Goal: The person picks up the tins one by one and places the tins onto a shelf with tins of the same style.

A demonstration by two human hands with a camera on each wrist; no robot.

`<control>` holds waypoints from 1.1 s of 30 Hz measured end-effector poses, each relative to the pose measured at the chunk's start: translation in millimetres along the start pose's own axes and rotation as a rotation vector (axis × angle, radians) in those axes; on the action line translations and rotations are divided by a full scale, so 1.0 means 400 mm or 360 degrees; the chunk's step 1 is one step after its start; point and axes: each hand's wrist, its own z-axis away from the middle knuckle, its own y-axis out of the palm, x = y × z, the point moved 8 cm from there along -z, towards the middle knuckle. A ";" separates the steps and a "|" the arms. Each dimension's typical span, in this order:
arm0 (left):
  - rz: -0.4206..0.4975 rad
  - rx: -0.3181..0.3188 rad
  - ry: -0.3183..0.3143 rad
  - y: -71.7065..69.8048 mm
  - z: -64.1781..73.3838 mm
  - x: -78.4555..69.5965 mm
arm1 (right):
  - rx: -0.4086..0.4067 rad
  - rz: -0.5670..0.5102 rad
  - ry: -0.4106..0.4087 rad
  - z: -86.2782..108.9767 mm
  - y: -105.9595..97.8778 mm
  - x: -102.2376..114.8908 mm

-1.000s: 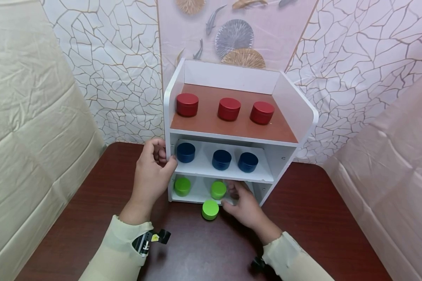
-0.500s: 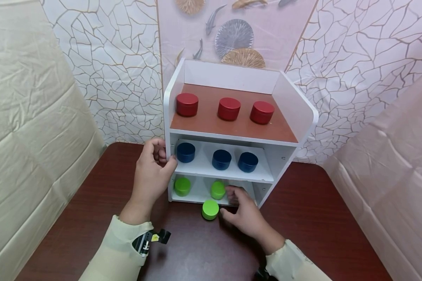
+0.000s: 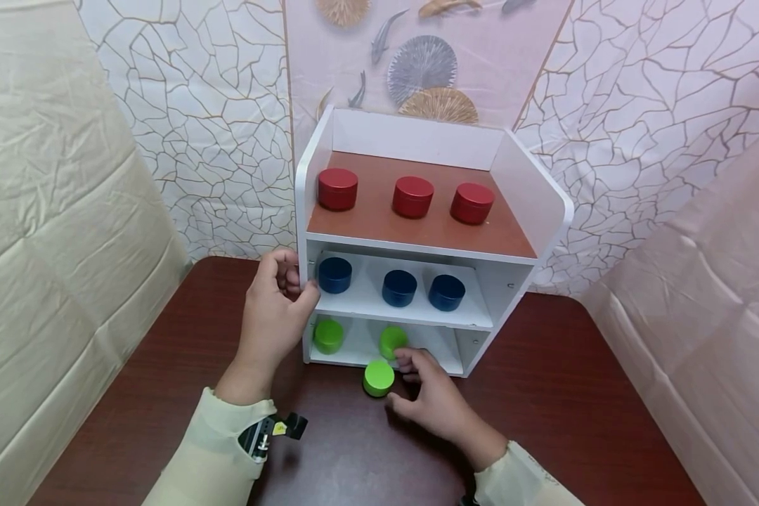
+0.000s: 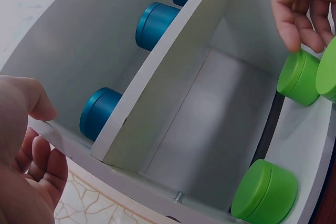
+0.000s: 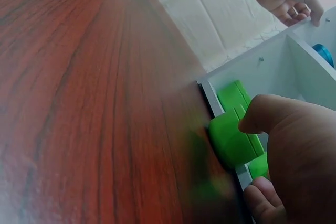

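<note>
My left hand [image 3: 268, 316] grips the left side panel of a white shelf unit [image 3: 531, 193], thumb at the front edge and fingers on the outer side. On the table, just in front of the bottom shelf, stands a round bright green tin [image 3: 378, 378]. Two more green tins, one in the middle [image 3: 390, 340] and one at the left [image 3: 328, 336], stand on that shelf. My right hand [image 3: 439, 397] is at the right of the front tin, thumb and fingers apart. Its fingertips overlap the middle green tin in the head view. In the right wrist view the thumb [image 5: 254, 119] overlaps the front tin.
Three dark blue tins [image 3: 399, 288] line the middle shelf. Three red tins [image 3: 412, 197] stand on the brown top board [image 3: 379, 228]. The unit stands on a dark red-brown table [image 3: 582, 400], with patterned cloth [image 3: 228, 140] behind and pale cloth [image 3: 57, 246] at the sides.
My right hand has drawn out of the bottom shelf's right part and come forward and left, beside the front green tin. The left hand and the tins stay put.
</note>
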 end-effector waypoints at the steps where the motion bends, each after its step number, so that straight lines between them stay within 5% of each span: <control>1: 0.0001 0.0000 -0.0001 0.000 0.000 0.001 | 0.0004 -0.0004 -0.0002 0.000 0.002 0.001; 16: -0.0006 -0.0012 0.0013 -0.001 0.002 -0.003 | 0.0016 0.0041 -0.0112 -0.008 0.029 0.022; 33: -0.0002 -0.0010 0.0021 -0.001 0.001 -0.002 | -0.0070 0.0088 -0.0095 -0.011 0.042 0.023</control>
